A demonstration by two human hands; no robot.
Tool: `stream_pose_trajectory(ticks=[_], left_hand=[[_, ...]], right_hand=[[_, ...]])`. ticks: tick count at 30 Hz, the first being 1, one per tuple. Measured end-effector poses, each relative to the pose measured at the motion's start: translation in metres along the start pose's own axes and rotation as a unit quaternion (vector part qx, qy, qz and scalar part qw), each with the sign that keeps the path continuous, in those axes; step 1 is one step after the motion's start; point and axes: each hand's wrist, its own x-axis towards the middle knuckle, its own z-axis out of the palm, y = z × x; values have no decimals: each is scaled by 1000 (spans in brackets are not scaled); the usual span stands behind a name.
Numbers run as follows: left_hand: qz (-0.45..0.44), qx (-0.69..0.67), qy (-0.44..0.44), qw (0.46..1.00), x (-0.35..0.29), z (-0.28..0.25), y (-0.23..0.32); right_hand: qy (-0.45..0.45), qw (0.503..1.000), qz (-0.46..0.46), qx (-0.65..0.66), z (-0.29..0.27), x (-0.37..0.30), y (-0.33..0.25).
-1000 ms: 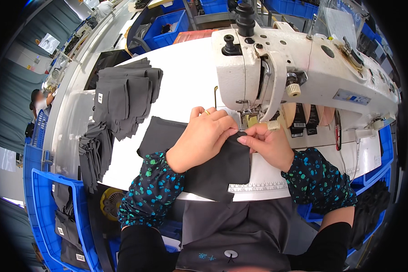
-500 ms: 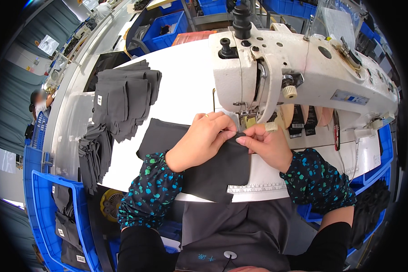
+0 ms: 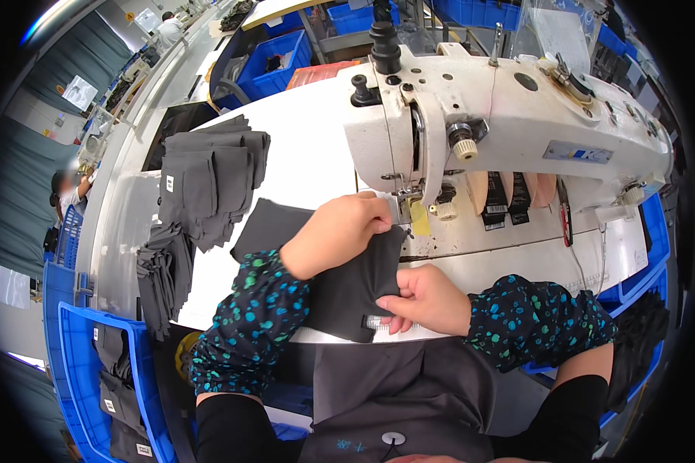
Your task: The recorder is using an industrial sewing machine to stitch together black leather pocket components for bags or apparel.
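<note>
- On the white table [image 3: 309, 139], head view: dark grey cloth [image 3: 355, 285], one piece, upper edge near the presser foot [image 3: 408, 194] of the sewing machine [image 3: 510, 116].
- Left grip [image 3: 338, 231]: closed on the upper edge.
- Right grip [image 3: 432, 301]: pinched on the right edge, lower down.
- Handling, as judged: edge straight, cloth flat, fingertips clear of the presser foot.
- Changed since earlier: right grip shifted down from the upper edge.

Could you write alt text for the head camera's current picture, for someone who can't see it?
At a white sewing machine, a person's left hand holds dark grey cloth near its far end, while the right hand pinches its right edge, nearer the body. More grey pieces lie heaped at left.
</note>
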Motion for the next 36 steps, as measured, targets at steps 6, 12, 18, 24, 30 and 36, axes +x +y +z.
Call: stream_pose_trajectory(ticks=[6,12,18,24,30,36], left_hand=[[-9,19,48,999,8,22,-15],[-34,28,87,995,7,35,-12],[-72,91,100,988,2,35,0],[-67,72,100,990,3,31,-1],[-58,69,112,990,4,31,-1],[-67,52,99,991,8,29,-3]], right_hand=[[25,903,-232,-359,-30,-4,-7],[143,535,-518,-652,-55,19,-19],[104,598,-466,-643,-62,20,-4],[113,599,-463,-643,-61,18,-7],[113,598,-461,-645,-62,15,-6],[122,592,-460,-650,-63,15,-6]])
